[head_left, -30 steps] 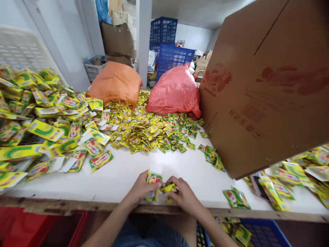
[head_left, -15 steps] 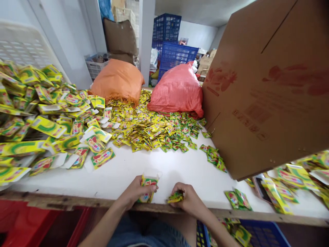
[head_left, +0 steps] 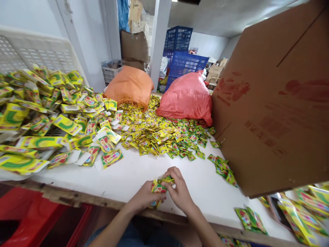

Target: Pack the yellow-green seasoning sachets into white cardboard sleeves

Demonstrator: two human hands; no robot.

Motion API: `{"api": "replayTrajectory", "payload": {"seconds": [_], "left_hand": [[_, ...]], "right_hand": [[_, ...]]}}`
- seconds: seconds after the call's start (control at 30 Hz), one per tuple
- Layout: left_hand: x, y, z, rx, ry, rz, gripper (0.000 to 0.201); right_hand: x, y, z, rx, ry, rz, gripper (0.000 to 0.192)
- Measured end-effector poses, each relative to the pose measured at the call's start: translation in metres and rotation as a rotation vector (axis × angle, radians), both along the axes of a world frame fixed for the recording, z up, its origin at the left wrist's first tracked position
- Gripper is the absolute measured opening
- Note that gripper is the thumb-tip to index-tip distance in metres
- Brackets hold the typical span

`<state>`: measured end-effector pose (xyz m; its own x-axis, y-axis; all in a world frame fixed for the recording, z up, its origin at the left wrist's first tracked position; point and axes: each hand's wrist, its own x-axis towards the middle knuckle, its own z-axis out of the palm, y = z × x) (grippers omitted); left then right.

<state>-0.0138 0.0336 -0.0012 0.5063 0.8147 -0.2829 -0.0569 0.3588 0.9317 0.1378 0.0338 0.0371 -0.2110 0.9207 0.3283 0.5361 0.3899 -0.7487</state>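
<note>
- The left hand (head_left: pixel 145 196) clasps a yellow-green carton (head_left: pixel 157 189) at the near edge of the white table (head_left: pixel 133 175).
- The right hand (head_left: pixel 180 191) pinches small sachets (head_left: pixel 166 179) at the carton's top; whether they sit inside is unclear.
- A heap of loose sachets (head_left: pixel 159 132) lies beyond, flat cartons (head_left: pixel 51 120) to the left, a cardboard box (head_left: pixel 277 113) to the right.

2 bare forearms without sleeves, blue denim at the lap.

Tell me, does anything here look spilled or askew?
Yes. Loose sachets lie scattered across the white table rather than stacked, and the big cardboard box at the right sits tilted, with packets under its raised edge.
</note>
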Motion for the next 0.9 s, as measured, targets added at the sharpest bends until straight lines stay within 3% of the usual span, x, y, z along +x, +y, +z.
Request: {"api": "replayTrajectory", "payload": {"seconds": [0.2,0.3,0.5,0.67,0.77,0.9], "left_hand": [[0.002,0.001,-0.006,0.082,0.010,-0.042,0.018],[0.001,0.001,-0.003,0.102,0.007,-0.050,0.016],[-0.002,0.000,0.000,0.083,-0.038,-0.041,0.016],[-0.004,0.001,-0.002,0.101,-0.076,-0.049,0.013],[-0.005,0.002,-0.004,0.033,-0.095,-0.031,0.021],[-0.004,0.001,-0.005,0.000,-0.069,-0.011,0.026]], "right_hand": [[0.005,-0.001,0.024,-0.026,-0.373,0.071,0.005],[-0.004,0.004,0.026,-0.030,-0.465,0.069,0.004],[-0.013,0.013,0.015,-0.035,-0.452,-0.043,0.010],[-0.018,0.008,0.016,0.009,-0.415,0.032,0.003],[-0.012,0.002,0.015,0.005,-0.284,0.050,0.010],[-0.004,-0.002,0.008,-0.010,-0.205,-0.079,0.005]]}}
